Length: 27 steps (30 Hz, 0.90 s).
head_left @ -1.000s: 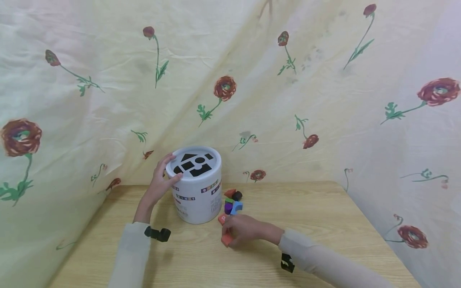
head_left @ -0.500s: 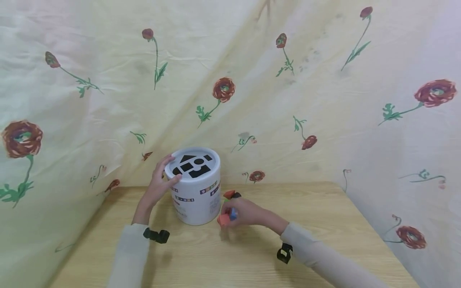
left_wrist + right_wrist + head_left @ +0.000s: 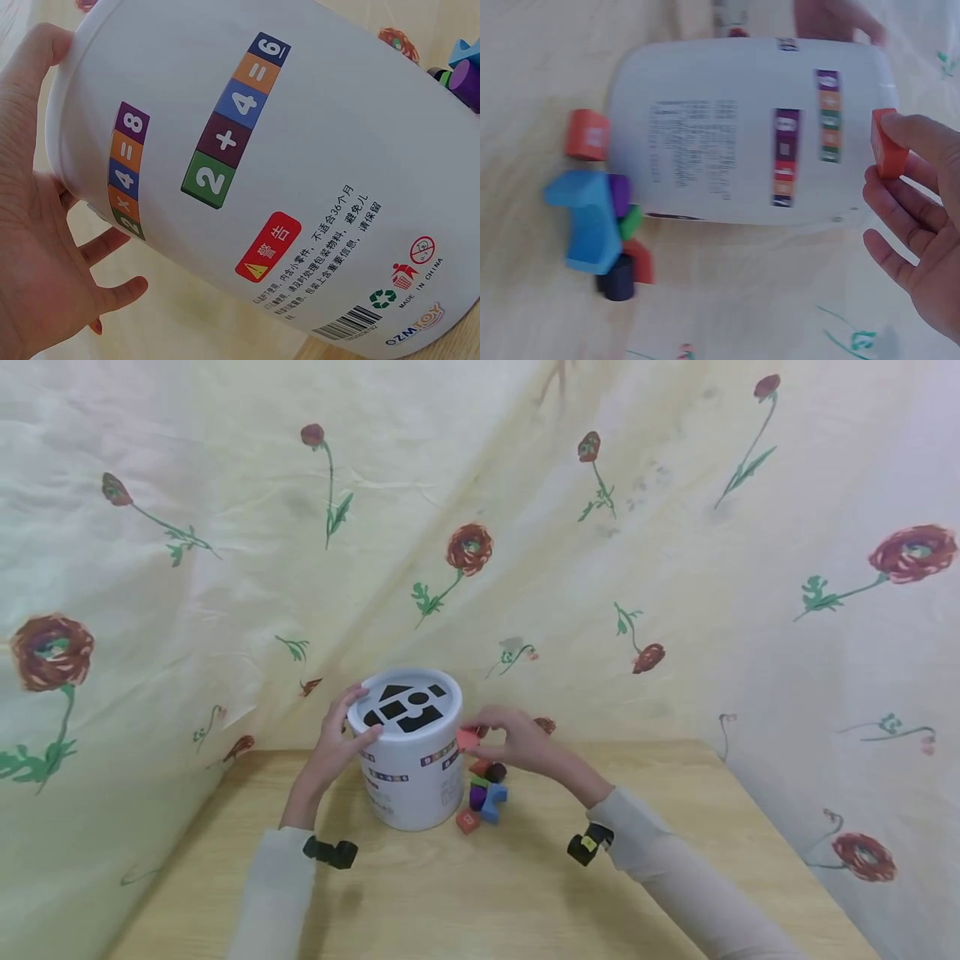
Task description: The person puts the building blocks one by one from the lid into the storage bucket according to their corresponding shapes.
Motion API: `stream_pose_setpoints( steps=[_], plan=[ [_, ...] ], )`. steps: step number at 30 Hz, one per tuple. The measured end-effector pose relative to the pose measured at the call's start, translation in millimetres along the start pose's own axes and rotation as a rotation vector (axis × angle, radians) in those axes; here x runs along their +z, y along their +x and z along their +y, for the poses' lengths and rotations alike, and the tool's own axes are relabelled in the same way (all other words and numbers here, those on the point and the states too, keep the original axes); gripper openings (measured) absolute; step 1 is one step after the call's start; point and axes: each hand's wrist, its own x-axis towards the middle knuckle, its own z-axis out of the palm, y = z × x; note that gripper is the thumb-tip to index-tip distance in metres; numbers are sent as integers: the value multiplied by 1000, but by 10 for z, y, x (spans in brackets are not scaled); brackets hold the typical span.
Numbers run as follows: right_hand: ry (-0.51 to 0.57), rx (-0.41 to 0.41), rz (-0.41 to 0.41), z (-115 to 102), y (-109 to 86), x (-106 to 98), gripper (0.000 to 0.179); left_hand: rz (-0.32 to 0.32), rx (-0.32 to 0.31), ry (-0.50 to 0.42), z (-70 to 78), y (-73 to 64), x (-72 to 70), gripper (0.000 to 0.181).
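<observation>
A white shape-sorter bucket (image 3: 412,785) stands upright on the table, with dark shaped holes in its lid (image 3: 408,700). My left hand (image 3: 339,735) grips the bucket's rim from the left, thumb and fingers spread over the edge. Beside the right of the rim, my right hand (image 3: 517,739) pinches an orange-red block (image 3: 889,142) between thumb and fingers, raised off the table. Below that hand lie a blue arch-cut block (image 3: 492,802), a purple block (image 3: 477,797), a black cylinder (image 3: 619,277) and an orange-red block with a letter (image 3: 468,821).
A green block (image 3: 480,782) and another orange-red block (image 3: 480,767) lie in the same cluster against the bucket's right side. The wooden table (image 3: 465,902) ends at the back against a flowered cloth (image 3: 555,568).
My right hand has lifted the orange-red block from the table in front of the cluster, up to the bucket's rim. The left hand and bucket stay put.
</observation>
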Motion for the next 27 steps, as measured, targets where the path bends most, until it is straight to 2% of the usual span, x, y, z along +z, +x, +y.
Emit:
stream_pose_setpoints(
  steps=[7, 12, 16, 23, 27],
  plan=[
    [-40, 30, 33, -63, 205, -160, 37, 12, 20, 4, -256, 72, 21, 74],
    [-34, 58, 54, -84, 375, -205, 39, 18, 23, 8, -296, 92, 15, 75],
    [-34, 109, 70, -84, 502, -200, 41, 13, 14, 1, -227, 69, 23, 74],
    [-127, 218, 118, -75, 703, -118, 40, -5, 10, 2, 84, -45, 3, 74],
    [-204, 242, 154, -63, 795, -47, 39, -4, 7, 2, 104, -55, 4, 73]
  ],
)
